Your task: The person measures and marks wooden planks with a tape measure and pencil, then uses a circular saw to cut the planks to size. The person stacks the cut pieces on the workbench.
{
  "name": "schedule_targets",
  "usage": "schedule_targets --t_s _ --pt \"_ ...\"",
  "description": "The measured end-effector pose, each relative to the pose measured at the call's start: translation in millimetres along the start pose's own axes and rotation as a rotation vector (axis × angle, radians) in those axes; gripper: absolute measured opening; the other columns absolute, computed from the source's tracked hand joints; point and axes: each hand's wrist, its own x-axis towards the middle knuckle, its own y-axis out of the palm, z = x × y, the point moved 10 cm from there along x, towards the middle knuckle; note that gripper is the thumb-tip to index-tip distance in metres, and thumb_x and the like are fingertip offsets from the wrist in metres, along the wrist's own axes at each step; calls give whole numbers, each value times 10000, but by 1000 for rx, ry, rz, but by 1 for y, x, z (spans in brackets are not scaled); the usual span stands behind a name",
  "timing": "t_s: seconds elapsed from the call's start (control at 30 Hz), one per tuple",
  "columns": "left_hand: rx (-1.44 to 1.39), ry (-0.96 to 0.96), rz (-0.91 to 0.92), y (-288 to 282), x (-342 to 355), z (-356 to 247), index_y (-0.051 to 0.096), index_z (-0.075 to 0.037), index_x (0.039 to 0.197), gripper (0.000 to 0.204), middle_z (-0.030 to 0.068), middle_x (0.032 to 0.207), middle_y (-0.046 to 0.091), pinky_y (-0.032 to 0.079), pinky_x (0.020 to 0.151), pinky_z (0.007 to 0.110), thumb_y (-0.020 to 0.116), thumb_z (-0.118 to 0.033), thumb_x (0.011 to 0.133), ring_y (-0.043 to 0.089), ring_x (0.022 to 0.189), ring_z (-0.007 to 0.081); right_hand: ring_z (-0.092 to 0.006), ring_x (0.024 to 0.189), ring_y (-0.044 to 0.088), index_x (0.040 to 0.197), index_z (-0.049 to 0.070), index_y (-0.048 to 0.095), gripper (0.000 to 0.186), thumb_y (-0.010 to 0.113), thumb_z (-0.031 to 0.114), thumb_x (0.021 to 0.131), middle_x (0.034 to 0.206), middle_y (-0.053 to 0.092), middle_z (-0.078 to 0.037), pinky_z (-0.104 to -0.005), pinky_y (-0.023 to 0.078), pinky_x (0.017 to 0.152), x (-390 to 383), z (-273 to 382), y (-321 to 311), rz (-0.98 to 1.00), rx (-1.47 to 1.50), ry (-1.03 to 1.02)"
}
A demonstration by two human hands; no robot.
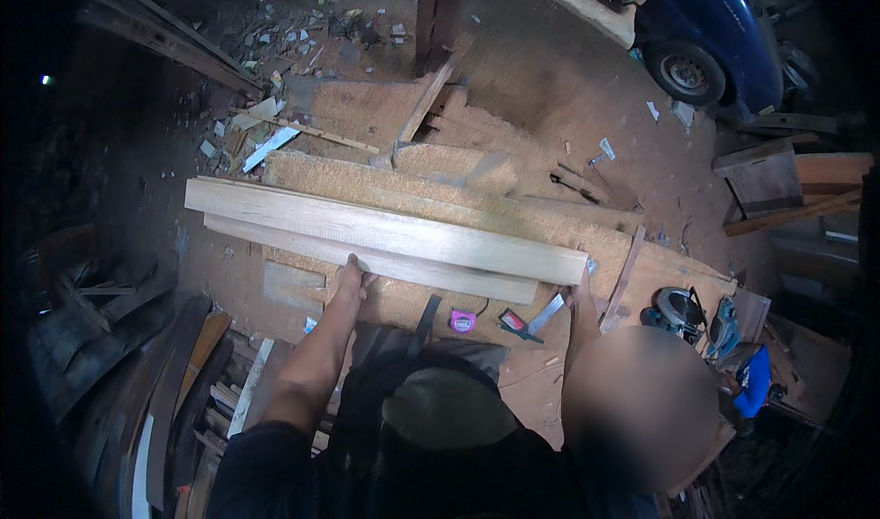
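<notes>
Two long pale planks, an upper one [385, 225] and a lower one [431, 278], lie lengthwise across the worn wooden work surface, overlapping slightly. My left hand [358, 279] grips the lower plank's near edge, left of its middle. My right hand [576, 292] holds the right end of the upper plank, its fingers partly hidden by the wood. Between my hands, on the near side, are a pink tape measure [463, 320], a dark strip [428, 316] and a small red-and-black tool [513, 322]. A metal square [546, 314] lies beside my right hand.
A circular saw [676, 313] and blue tools [752, 381] sit at the right. A dark blue vehicle [738, 33] stands behind, right of a wooden post [433, 19]. Scrap boards [188, 372] are stacked at the lower left; debris [302, 38] litters the ground beyond.
</notes>
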Motion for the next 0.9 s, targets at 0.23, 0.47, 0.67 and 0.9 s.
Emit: schedule_targets --t_s 0.23,0.47,0.67,0.9 --pt "-101 -70 -25 13 -4 -9 506 63 1364 495 238 1267 652 698 685 420 425 -363 1125 734 1036 348 -287 861 709 1184 101 671 785 441 814 950 1024 731 -129 -431 579 710 15 35 40 54 -79 34" --pt "739 736 -773 -29 -88 -125 497 68 1374 743 292 1376 554 436 1083 552 706 -503 946 540 1262 420 -301 1205 625 1428 8 584 699 347 578 1099 1305 670 -162 -441 476 1051 20 96 -57 -239 -498 -279" --pt "1693 1397 -15 81 -223 -288 360 14 1564 1092 255 1550 431 262 1240 570 882 -486 746 385 1460 437 -450 1308 519 1499 -82 427 987 842 464 790 1388 550 -300 -478 400 1138 -135 150 189 61 -1698 -966" --pt "2137 1231 310 103 -141 -265 499 -15 1366 868 199 1348 577 380 1160 542 888 -423 707 512 1349 390 -452 1306 492 1515 -23 421 1080 951 363 656 1372 544 -269 -519 399 1126 -122 105 227 250 -2011 -835"
